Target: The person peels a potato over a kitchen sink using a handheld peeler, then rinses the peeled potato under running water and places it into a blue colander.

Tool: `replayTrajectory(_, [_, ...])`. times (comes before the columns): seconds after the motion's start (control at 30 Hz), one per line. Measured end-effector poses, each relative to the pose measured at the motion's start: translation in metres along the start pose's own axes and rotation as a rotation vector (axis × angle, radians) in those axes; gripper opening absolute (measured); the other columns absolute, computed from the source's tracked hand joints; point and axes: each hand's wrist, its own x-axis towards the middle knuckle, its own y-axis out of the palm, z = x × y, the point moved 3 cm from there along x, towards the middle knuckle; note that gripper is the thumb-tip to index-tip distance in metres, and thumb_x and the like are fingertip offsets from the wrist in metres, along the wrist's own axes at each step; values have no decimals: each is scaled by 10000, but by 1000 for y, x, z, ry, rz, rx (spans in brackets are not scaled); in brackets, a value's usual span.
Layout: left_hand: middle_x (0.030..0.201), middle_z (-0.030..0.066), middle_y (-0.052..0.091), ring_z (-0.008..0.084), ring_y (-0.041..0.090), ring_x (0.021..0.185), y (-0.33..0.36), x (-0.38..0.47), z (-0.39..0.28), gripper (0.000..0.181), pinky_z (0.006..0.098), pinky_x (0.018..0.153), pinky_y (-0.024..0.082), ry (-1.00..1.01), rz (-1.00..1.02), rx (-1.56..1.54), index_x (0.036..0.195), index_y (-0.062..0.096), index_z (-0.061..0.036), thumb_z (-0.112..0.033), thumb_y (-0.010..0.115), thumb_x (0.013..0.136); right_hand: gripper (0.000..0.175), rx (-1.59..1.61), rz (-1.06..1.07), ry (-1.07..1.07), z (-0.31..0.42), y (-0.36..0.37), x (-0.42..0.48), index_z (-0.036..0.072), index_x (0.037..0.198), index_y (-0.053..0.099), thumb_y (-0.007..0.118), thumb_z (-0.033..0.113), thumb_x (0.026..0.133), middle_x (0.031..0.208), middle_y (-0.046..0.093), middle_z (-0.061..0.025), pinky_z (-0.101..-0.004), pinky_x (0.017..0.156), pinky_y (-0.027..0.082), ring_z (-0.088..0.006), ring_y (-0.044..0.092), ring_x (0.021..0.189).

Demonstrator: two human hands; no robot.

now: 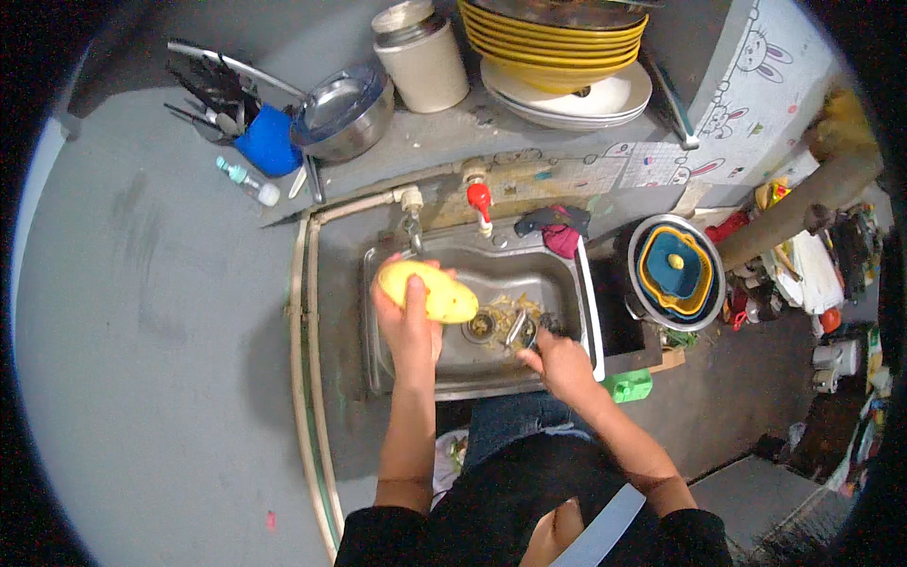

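My left hand (411,312) holds a large yellow peeled potato (430,292) above the left part of the stainless steel sink (560,280), thumb across its top. Small dark spots show on the potato's surface. Lower and to the right, my right hand (565,363) is closed around the handle of a metal peeler (518,328), which is apart from the potato. Brownish peelings (504,312) lie in the sink beneath the peeler and around the drain (480,327). A faucet with a red handle (479,200) stands behind the sink.
A dark and pink cloth (560,239) lies at the sink's back right corner. To the right, a metal pot (633,301) holds blue and yellow baskets with a small yellow item. Yellow bowls (553,49), white plates (616,106) and a blue utensil holder (271,142) stand on the ledge behind.
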Motion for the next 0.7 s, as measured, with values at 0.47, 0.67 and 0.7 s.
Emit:
replayTrajectory(0.47, [1026, 160, 542, 314, 561, 960, -30, -11, 65, 460, 429, 803, 485, -398, -60, -371, 1197, 350, -128, -48, 585, 810, 399, 227, -71, -118, 19, -15, -5, 16, 852, 466, 564, 399, 800, 666, 575, -215, -465, 556, 455, -403, 571, 655])
replayTrajectory(0.67, [958, 126, 536, 289, 585, 852, -28, -19, 72, 520, 413, 739, 510, -338, -149, -231, 1214, 318, -149, -24, 595, 792, 379, 220, -85, -173, 29, -18, -6, 24, 821, 484, 584, 388, 785, 697, 580, -198, -453, 558, 463, -390, 577, 656])
replayTrajectory(0.7, [949, 121, 533, 286, 587, 839, -23, -21, 68, 528, 412, 728, 514, -342, -155, -225, 1215, 316, -152, -14, 594, 788, 377, 208, -82, -180, 30, -18, -6, 24, 813, 488, 586, 386, 784, 698, 580, -195, -451, 558, 465, -387, 578, 655])
